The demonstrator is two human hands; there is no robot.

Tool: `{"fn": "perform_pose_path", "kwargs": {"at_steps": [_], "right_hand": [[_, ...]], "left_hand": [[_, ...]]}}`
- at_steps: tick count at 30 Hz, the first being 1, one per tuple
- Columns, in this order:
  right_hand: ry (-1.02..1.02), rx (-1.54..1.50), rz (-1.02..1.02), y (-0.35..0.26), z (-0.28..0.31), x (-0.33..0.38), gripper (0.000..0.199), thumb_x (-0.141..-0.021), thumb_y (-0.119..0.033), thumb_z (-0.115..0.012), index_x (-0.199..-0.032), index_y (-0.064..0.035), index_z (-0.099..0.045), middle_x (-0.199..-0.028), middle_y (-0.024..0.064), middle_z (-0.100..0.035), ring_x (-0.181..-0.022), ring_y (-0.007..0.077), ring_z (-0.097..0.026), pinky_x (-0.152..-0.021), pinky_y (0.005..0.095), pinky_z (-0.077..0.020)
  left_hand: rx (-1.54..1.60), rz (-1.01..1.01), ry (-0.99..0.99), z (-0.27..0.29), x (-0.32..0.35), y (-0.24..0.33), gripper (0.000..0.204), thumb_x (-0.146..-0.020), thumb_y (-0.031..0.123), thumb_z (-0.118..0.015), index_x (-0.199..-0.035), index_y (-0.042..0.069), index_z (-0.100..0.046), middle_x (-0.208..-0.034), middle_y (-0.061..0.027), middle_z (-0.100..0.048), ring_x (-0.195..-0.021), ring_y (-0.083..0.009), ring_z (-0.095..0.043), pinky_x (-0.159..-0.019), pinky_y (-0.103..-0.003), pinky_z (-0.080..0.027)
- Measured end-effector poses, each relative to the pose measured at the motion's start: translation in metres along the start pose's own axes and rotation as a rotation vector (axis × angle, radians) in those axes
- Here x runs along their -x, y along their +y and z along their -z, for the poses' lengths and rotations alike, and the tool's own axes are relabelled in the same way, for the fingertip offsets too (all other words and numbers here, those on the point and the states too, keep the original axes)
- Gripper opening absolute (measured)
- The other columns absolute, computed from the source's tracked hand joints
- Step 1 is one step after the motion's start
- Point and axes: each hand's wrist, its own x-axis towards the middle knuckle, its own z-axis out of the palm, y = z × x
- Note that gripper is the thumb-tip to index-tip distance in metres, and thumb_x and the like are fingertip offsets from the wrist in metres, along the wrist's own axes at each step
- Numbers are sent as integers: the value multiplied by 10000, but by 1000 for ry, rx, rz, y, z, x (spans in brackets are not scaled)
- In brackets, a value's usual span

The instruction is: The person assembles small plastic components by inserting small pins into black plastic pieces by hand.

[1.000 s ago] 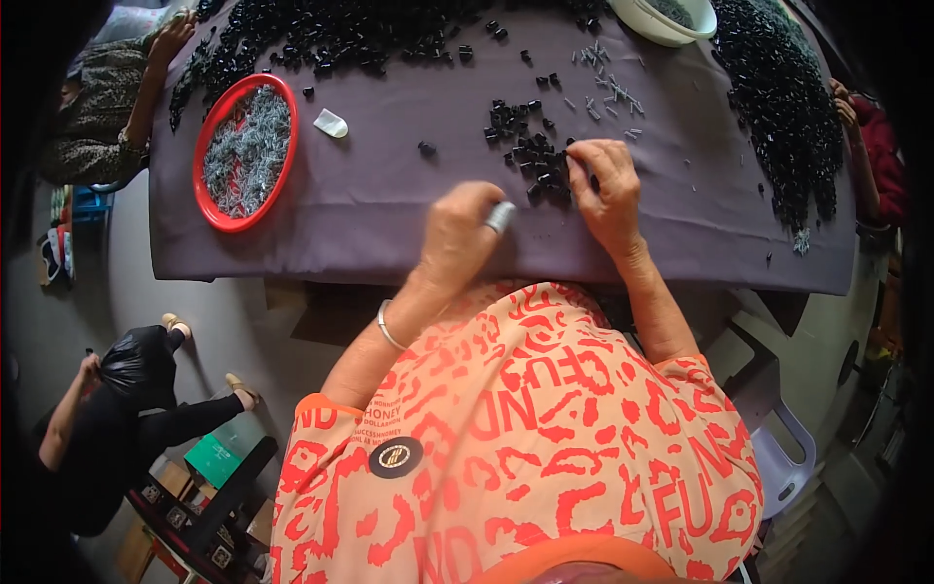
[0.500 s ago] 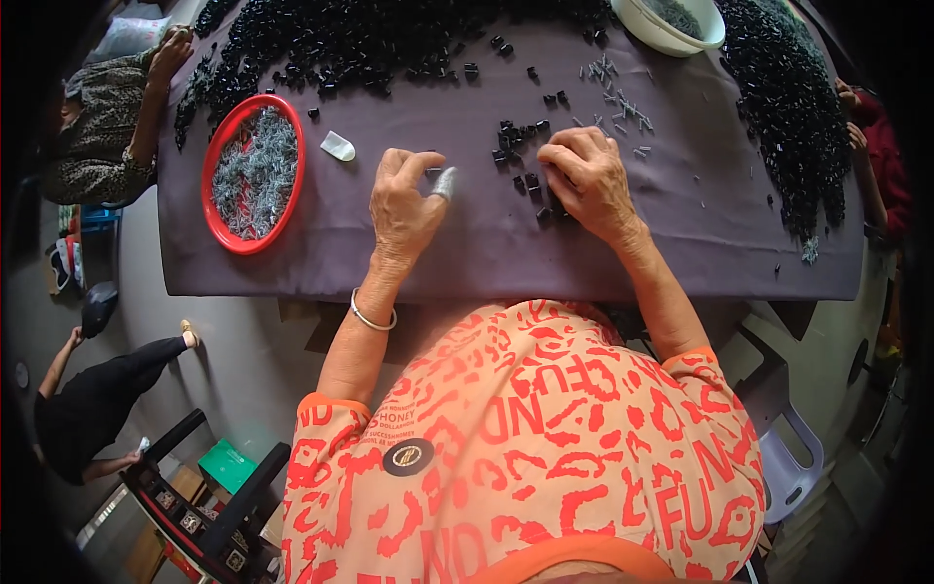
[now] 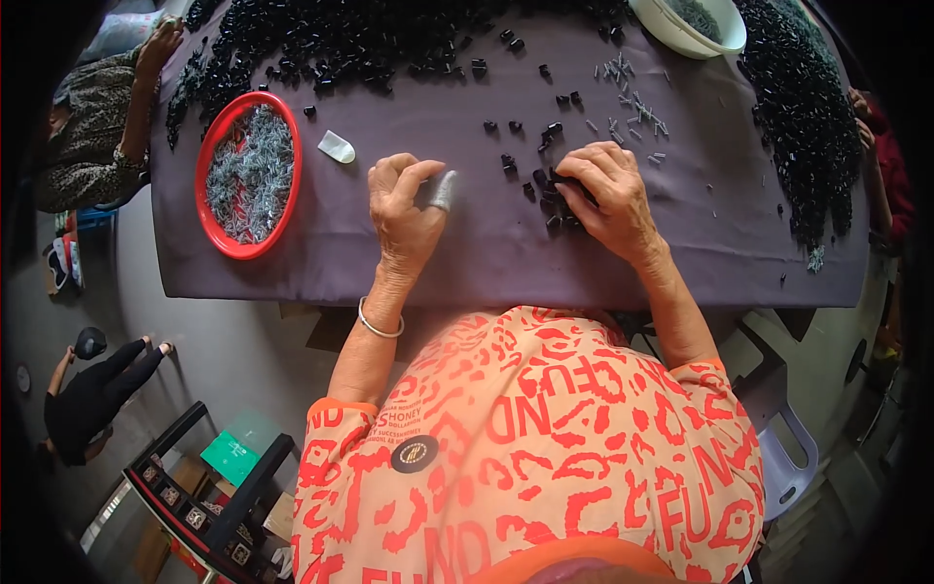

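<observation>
My left hand (image 3: 407, 209) hovers over the purple cloth with thumb and forefinger brought together; a pale finger cover sits on the thumb. Whatever is between those fingertips is too small to make out. To its right, my right hand (image 3: 611, 200) has its fingers pinched on a small black plastic piece at the edge of a loose group of black pieces (image 3: 555, 131). Beyond that hand lie scattered thin metal pins (image 3: 637, 107). A red oval basket (image 3: 202, 185) full of such pins stands left of my left hand, with a loose white finger cover (image 3: 337, 147) between them.
A large heap of black pieces (image 3: 321, 44) covers the table's far side, and another heap (image 3: 803, 146) runs along the right. A white bowl (image 3: 735, 44) stands at the far right. People sit at both sides; another person (image 3: 97, 389) is on the floor area at left.
My right hand has shifted slightly right and nearer to me, and the small black pieces beside it lie more spread out. My left hand has barely moved. The person at lower left has moved farther off.
</observation>
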Motion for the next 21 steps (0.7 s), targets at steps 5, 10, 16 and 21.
{"fn": "perform_pose_path", "kwargs": {"at_steps": [5,10,16,21], "right_hand": [[71,-65,-76,5,7,7,210,-733,25,-679,-917,-59,-621,-910,64,-623,-863,245,-588,-754,346,-442],[198,6,-162,17,23,11,162,-749,54,-664,-885,-26,-627,-865,87,-620,-824,248,-595,-735,331,-475],[248,64,-187,30,30,7,158,-741,16,-682,-879,-48,-639,-859,65,-618,-832,230,-592,-748,337,-462],[202,245,-162,36,16,-15,141,-737,-113,-690,-869,-108,-640,-845,14,-578,-840,205,-549,-743,339,-400]], "left_hand": [[-86,-68,-28,-9,-21,18,248,-660,13,-715,-890,89,-662,-859,-60,-575,-806,-252,-527,-732,-355,-448],[-63,-193,-151,-39,-58,28,241,-679,74,-733,-913,98,-681,-879,-63,-606,-834,-261,-549,-750,-351,-466],[-75,-183,-419,-54,-74,25,121,-704,127,-731,-816,106,-691,-829,-45,-601,-833,-240,-564,-736,-344,-490],[-109,-242,-424,-55,-74,30,88,-712,119,-704,-778,84,-656,-795,-49,-601,-804,-245,-572,-703,-357,-493]]}}
